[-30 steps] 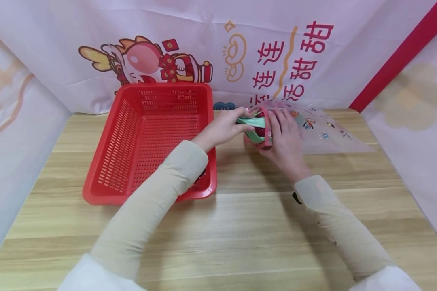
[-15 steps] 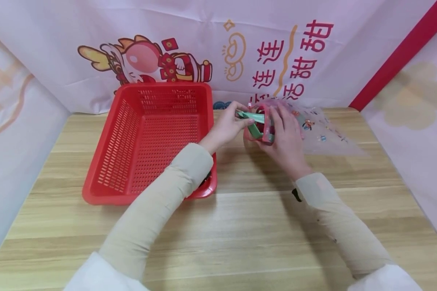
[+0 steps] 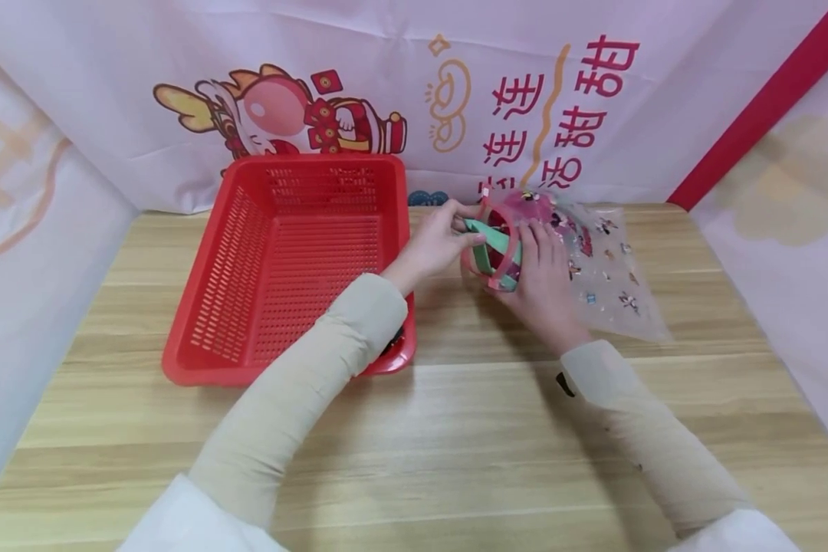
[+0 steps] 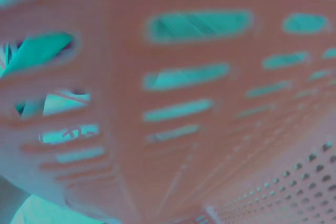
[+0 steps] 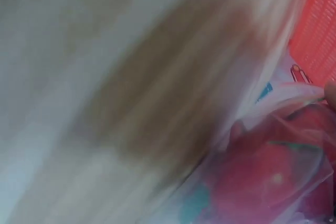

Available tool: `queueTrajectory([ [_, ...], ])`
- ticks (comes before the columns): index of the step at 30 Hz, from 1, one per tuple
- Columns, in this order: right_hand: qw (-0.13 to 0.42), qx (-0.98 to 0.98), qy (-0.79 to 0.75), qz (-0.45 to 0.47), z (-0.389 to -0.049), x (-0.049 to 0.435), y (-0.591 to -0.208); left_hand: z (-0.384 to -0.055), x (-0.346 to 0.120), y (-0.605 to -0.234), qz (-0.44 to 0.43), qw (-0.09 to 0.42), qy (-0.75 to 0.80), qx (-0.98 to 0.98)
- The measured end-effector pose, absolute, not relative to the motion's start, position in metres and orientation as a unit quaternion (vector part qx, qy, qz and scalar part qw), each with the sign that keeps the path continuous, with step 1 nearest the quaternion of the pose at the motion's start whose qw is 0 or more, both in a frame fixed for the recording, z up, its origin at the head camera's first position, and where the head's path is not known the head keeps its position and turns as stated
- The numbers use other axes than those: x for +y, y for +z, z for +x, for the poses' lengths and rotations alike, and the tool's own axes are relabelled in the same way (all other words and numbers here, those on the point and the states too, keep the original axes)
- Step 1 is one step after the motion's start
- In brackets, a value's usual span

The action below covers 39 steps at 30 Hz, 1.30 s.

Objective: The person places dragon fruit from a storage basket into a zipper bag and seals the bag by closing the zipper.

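Note:
A clear plastic zip bag [image 3: 603,280] with cartoon prints and a pink-edged mouth lies at the back right of the table in the head view. My right hand [image 3: 541,280] grips it at the mouth, fingers over the top. At the opening, my left hand [image 3: 438,239] pinches a flat mint-green strip [image 3: 491,236] between thumb and fingers. The strip loops down into the mouth. Red rounded things [image 5: 262,177] show through the film in the right wrist view; their kind stays unclear. In the left wrist view a slotted basket wall hides most of the left hand's work.
Left of the bag stands a red slotted plastic basket [image 3: 182,337], its right rim close under my left forearm. A printed cloth backdrop [image 3: 441,84] rises behind the wooden table [image 3: 490,460]. A small black strap end [image 3: 564,383] hangs by my right cuff.
The bag's loose end has swung toward me and spread flatter. Its mouth has tilted and shows rounder. My left hand has shifted slightly right, with the green strip still pinched.

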State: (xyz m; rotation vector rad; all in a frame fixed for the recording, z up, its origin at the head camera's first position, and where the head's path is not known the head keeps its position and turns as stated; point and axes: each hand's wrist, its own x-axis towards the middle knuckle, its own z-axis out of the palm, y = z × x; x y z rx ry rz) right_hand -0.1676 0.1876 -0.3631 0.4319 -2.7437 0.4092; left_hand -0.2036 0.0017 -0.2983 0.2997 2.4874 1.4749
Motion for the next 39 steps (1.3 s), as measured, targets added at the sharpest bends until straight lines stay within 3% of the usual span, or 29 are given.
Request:
queueTrajectory([
  [18,0.221,-0.948,0.142,0.181,-0.1655,0.1907,-0.3695,-0.2048,0.0005,-0.2906,0.147,0.145,0.452,0.868],
  [29,0.221,-0.951,0.093,0.194,-0.1631,0.1908,-0.3708,-0.2040,0.0008,-0.2909,0.142,0.168,0.462,0.859],
  [36,0.165,-0.972,0.041,0.161,-0.1612,0.1905,-0.3708,-0.2043,0.0012,-0.2953,0.108,0.170,0.487,0.850],
  [39,0.190,-0.966,0.037,0.171,-0.1614,0.1924,-0.3735,-0.2051,0.0018,-0.2962,0.095,0.167,0.489,0.851],
])
